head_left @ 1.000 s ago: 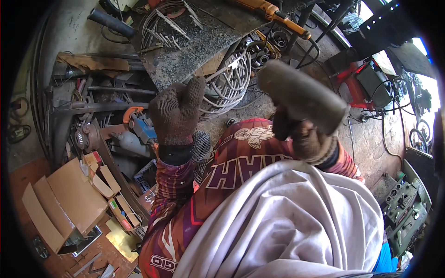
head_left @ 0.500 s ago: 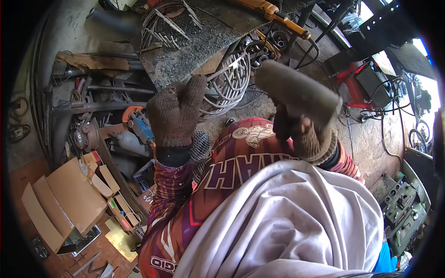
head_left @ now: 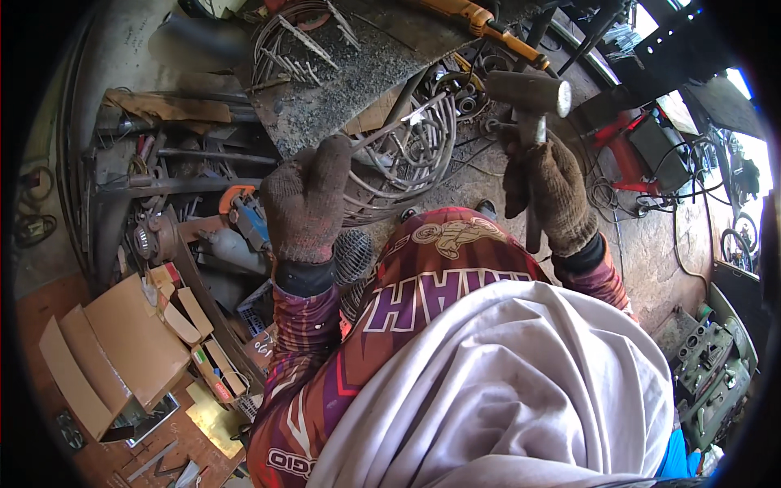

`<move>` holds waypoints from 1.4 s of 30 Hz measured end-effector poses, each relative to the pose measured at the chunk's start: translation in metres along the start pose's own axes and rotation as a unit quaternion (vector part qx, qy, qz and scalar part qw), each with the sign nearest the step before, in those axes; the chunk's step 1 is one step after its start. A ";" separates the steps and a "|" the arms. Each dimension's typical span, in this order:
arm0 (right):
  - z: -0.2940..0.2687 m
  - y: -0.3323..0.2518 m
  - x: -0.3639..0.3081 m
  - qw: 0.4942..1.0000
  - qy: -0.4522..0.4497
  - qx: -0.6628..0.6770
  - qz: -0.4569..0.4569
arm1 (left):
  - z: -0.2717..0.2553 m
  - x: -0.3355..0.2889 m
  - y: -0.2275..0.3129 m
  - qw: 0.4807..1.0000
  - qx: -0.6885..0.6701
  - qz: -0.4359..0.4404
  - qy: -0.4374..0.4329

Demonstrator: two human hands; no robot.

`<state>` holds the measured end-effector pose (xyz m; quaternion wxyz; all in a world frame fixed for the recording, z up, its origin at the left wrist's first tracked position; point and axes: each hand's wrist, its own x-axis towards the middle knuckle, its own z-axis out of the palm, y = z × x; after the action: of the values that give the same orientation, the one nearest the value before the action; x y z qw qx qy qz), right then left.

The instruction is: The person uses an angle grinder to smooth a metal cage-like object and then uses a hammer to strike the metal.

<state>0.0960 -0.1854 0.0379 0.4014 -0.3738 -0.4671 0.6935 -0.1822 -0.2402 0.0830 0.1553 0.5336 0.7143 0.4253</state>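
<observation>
My left hand [head_left: 307,199], in a brown knitted glove, is closed at the corner of the worktable. A pale metal rod [head_left: 381,140] runs from its fingers towards the upper right; the glove hides the gripped end. Just beyond hangs or lies a bundle of curved metal rods [head_left: 435,154], and I cannot tell whether the held rod belongs to it. My right hand [head_left: 557,191], gloved the same way, is wrapped round the handle of a hammer [head_left: 529,92]. The heavy cylindrical head is raised above the fist, and the handle's lower end shows beneath it.
A worktable [head_left: 309,110] covered in grey grit carries wire coils and an orange power tool [head_left: 480,28]. Metal stock lies on a rack [head_left: 179,187] at left, above an opened cardboard box [head_left: 122,350]. Cables and a red-and-black machine [head_left: 643,154] stand at right.
My right hand has moved up and turned the hammer, so its handle now shows. The left hand has shifted slightly downward, and the curved rods have changed position a little.
</observation>
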 end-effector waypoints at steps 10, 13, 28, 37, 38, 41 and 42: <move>-0.027 0.032 -0.006 0.995 0.087 0.034 0.026 | -0.012 -0.009 -0.004 0.994 -0.101 -0.035 -0.037; -0.026 0.030 -0.008 0.994 0.098 0.035 0.030 | -0.007 -0.010 0.006 0.988 -0.137 -0.066 -0.001; 0.020 -0.012 -0.025 0.984 -0.086 -0.130 -0.082 | 0.016 -0.009 0.005 0.994 0.089 0.064 0.003; 0.034 -0.027 -0.027 0.990 -0.103 -0.026 -0.096 | 0.021 -0.004 0.010 0.985 0.147 0.085 0.037; 0.033 -0.027 -0.026 0.987 -0.104 -0.110 -0.062 | 0.021 -0.004 0.009 0.983 0.157 0.088 0.042; 0.030 -0.023 -0.013 0.942 -0.099 -0.320 -0.021 | 0.017 0.000 0.013 0.982 0.121 0.136 0.046; 0.027 -0.017 -0.003 0.926 -0.096 -0.361 -0.049 | 0.017 0.001 0.010 0.977 0.152 0.144 0.034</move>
<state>0.0766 -0.1929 0.0620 0.2260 -0.4014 -0.7403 0.4896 -0.1648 -0.2314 0.0807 -0.0147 0.6335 0.6913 0.3473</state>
